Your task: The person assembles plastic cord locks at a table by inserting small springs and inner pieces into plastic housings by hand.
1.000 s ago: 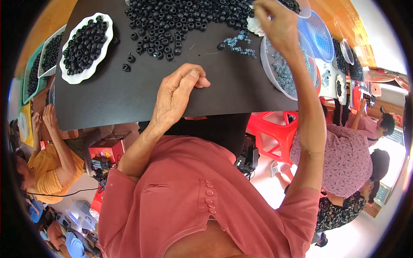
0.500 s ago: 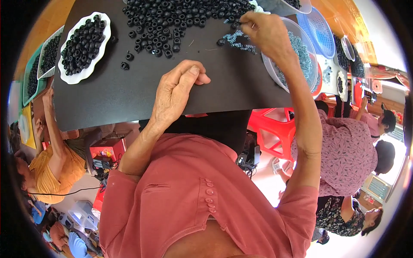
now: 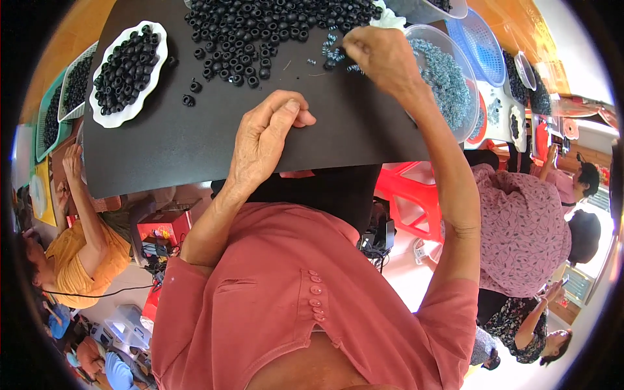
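My right hand is over the far right of the dark table, thumb and fingers pinched together; whatever is between them is hidden. Small bluish coil springs lie loose beside its fingertips, close to a heap of black hollow bead-like parts. To the right of that hand stands a clear round tub holding many more bluish springs. My left hand rests near the table's front edge, curled with its thumb against the fingers, and I cannot make out what is inside.
A white scalloped plate of black parts stands at the left of the table. Beyond the tub is a blue basket. A red stool is below the table. Other people sit on both sides.
My right hand has moved left, away from the tub's rim. The loose springs beside it now lie farther left and more scattered. My left hand has stayed put.
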